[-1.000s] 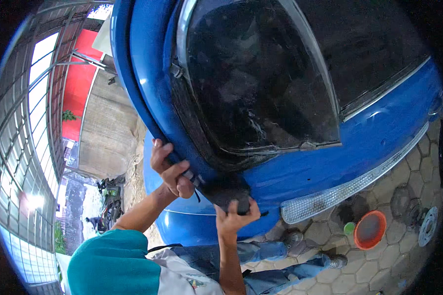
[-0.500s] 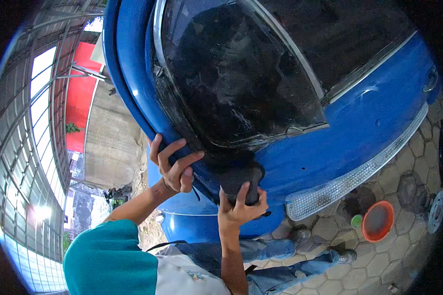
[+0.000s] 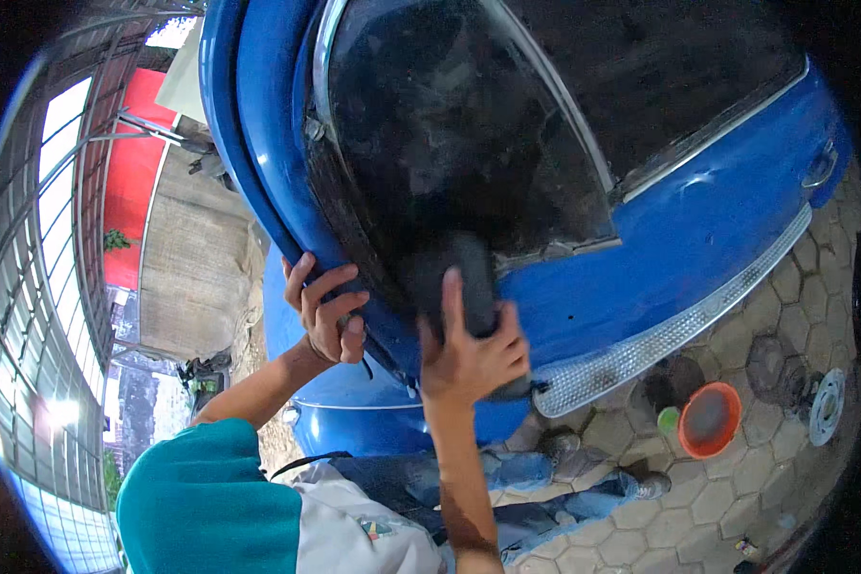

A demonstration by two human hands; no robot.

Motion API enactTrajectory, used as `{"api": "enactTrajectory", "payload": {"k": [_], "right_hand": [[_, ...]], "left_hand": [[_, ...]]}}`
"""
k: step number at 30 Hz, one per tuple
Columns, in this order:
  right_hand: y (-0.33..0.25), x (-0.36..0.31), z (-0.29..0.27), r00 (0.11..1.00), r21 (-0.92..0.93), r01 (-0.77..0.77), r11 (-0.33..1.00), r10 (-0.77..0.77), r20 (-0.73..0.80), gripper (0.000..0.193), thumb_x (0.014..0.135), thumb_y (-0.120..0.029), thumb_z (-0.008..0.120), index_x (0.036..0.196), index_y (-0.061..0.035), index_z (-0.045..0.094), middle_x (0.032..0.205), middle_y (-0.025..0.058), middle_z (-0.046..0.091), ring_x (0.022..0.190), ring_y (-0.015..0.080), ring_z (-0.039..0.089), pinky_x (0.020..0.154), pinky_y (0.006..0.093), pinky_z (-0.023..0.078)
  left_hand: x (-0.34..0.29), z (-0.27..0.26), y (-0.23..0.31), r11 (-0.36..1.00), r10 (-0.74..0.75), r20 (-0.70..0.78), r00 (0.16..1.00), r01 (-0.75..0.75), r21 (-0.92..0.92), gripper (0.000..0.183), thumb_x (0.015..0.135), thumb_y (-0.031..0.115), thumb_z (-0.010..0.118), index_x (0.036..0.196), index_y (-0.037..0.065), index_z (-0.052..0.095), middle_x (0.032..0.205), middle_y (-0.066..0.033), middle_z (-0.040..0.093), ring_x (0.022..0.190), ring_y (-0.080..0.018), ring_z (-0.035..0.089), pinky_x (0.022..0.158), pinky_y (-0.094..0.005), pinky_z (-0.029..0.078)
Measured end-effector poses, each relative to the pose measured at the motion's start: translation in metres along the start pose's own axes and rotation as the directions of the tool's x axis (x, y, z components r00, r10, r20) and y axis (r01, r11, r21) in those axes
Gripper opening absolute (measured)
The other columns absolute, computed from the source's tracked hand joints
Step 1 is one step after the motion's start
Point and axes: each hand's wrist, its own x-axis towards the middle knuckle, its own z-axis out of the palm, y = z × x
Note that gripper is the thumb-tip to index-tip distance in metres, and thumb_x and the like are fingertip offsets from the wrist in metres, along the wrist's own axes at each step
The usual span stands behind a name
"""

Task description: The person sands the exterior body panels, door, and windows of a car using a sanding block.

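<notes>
My right hand (image 3: 474, 356) spreads its fingers over a dark, rectangular pad-like block (image 3: 464, 256). It presses the block on the lower corner of a dark car window (image 3: 421, 124); the block's exact kind cannot be made out, and the hand hides part of it. Farther left, my left hand (image 3: 327, 308) curls its fingers over the rounded blue edge (image 3: 282, 206) of the car body. Blue bodywork (image 3: 631, 258) spreads right of the window, with a worn dark strip (image 3: 349, 215) along the window's left side.
A textured metal running board (image 3: 641, 373) juts out at the right. On the hexagonal paving (image 3: 727, 483) stand an orange basin (image 3: 710, 421) of murky liquid, a small green item (image 3: 670, 419) and a pale disc (image 3: 826, 407). My shoes (image 3: 651, 485) are nearby.
My right hand and the dark block have slid up onto the window's lower corner, the fingers spreading flatter. My left hand still grips the blue edge. The view has shifted slightly.
</notes>
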Motion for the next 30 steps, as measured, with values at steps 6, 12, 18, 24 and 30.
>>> {"api": "enactTrajectory", "payload": {"k": [6,12,18,24,30], "right_hand": [[0.006,0.071,-0.021,0.934,0.123,0.000,0.992,0.044,-0.354,0.061,0.081,-0.058,0.067,0.137,-0.0372,0.055,0.122,0.0249,0.047,0.100,0.0376,0.044,0.083,0.0495,0.034],[0.016,0.001,-0.010,0.993,-0.042,-0.086,0.995,0.083,-0.080,0.063,0.081,-0.055,0.070,0.138,-0.0312,0.056,0.121,0.0268,0.048,0.102,0.0391,0.045,0.083,0.0485,0.035],[0.015,0.046,-0.010,0.943,0.173,-0.083,0.981,0.133,-0.304,0.064,0.081,-0.054,0.069,0.139,-0.0287,0.055,0.120,0.0271,0.047,0.101,0.0393,0.045,0.083,0.0489,0.035],[0.001,0.009,-0.001,0.985,0.042,-0.075,0.996,0.081,-0.151,0.069,0.082,-0.050,0.071,0.144,-0.0273,0.049,0.120,0.0242,0.045,0.098,0.0387,0.044,0.085,0.0478,0.035],[0.014,0.060,-0.015,0.915,0.166,-0.119,0.979,0.173,-0.364,0.082,0.077,-0.045,0.078,0.145,-0.0149,0.046,0.121,0.0274,0.043,0.104,0.0414,0.044,0.091,0.0462,0.036]], "left_hand": [[0.006,0.008,0.006,1.000,0.006,-0.030,1.000,-0.006,0.001,0.023,0.084,0.024,0.048,0.088,0.011,0.065,0.114,-0.0131,0.065,0.133,-0.0396,0.036,0.115,-0.0580,0.014],[0.001,-0.003,0.001,0.998,0.023,0.024,0.999,-0.024,0.054,0.019,0.084,0.022,0.048,0.084,0.012,0.064,0.114,-0.0115,0.065,0.133,-0.0383,0.036,0.116,-0.0569,0.015],[0.002,0.008,0.009,1.000,-0.015,-0.001,1.000,0.015,0.006,0.019,0.085,0.024,0.049,0.083,0.013,0.065,0.111,-0.0096,0.066,0.133,-0.0364,0.037,0.116,-0.0565,0.015],[-0.001,-0.004,0.001,0.999,-0.014,0.027,1.000,0.013,0.034,0.020,0.085,0.024,0.049,0.079,0.014,0.066,0.111,-0.0086,0.066,0.133,-0.0355,0.037,0.116,-0.0561,0.015],[0.001,0.003,0.013,1.000,-0.021,0.011,1.000,0.020,0.019,0.016,0.081,0.020,0.053,0.078,0.015,0.068,0.112,-0.0069,0.067,0.133,-0.0349,0.037,0.117,-0.0559,0.016]]}}
